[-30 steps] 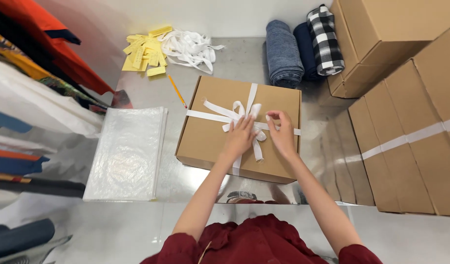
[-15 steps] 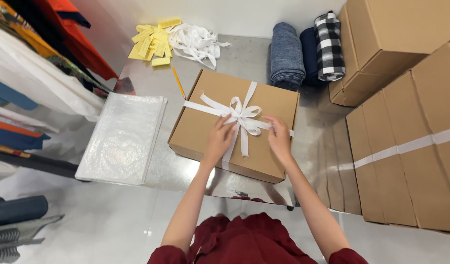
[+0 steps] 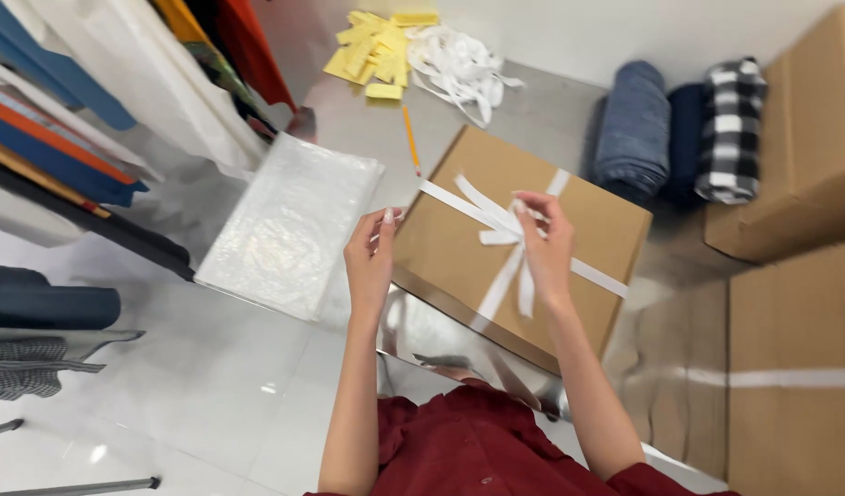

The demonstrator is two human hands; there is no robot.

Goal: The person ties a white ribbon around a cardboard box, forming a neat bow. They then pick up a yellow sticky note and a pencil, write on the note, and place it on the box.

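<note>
A brown cardboard box (image 3: 441,248) lies on the shiny table, tied crosswise with a white ribbon (image 3: 496,285) that ends in a bow on top. My right hand (image 3: 546,243) pinches a loop of the bow between thumb and fingers. My left hand (image 3: 372,262) is at the box's left edge with its fingers curled and the tips touching or just short of the cardboard. Whether it grips the edge is not clear. Both forearms reach in from red sleeves at the bottom.
A clear plastic bag (image 3: 289,230) lies left of the box. Yellow paper slips (image 3: 367,50), loose white ribbon (image 3: 454,64) and a pencil (image 3: 410,138) lie beyond it. Rolled fabrics (image 3: 633,129) and large cartons (image 3: 799,138) stand on the right. Hanging clothes (image 3: 83,119) fill the left.
My left hand has left the bow and moved to the box's left edge. My right hand stays on the bow. The view has swung, so the box sits turned in frame.
</note>
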